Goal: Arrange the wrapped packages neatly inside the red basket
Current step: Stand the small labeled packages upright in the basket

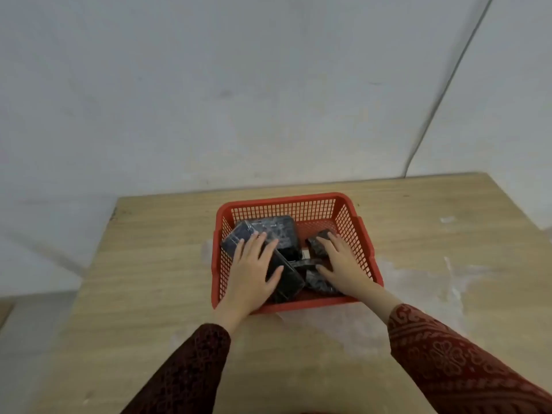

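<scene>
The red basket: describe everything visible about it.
The red basket looks like moulded plastic, rectangular, with lattice walls, a solid rim and a small handle lug on each short side. It sits upright on the wooden table, slightly turned, partly over a pale whitish patch. Inside lie several dark wrapped packages, some tilted and overlapping. The left hand rests flat on the packages on the left; the right hand reaches in over the near rim, touching smaller packages on the right.

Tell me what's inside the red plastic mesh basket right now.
The red plastic mesh basket holds several dark plastic-wrapped packages, lying jumbled, some overlapping. The left hand and the right hand rest on them, covering parts, so an exact count isn't possible.
</scene>
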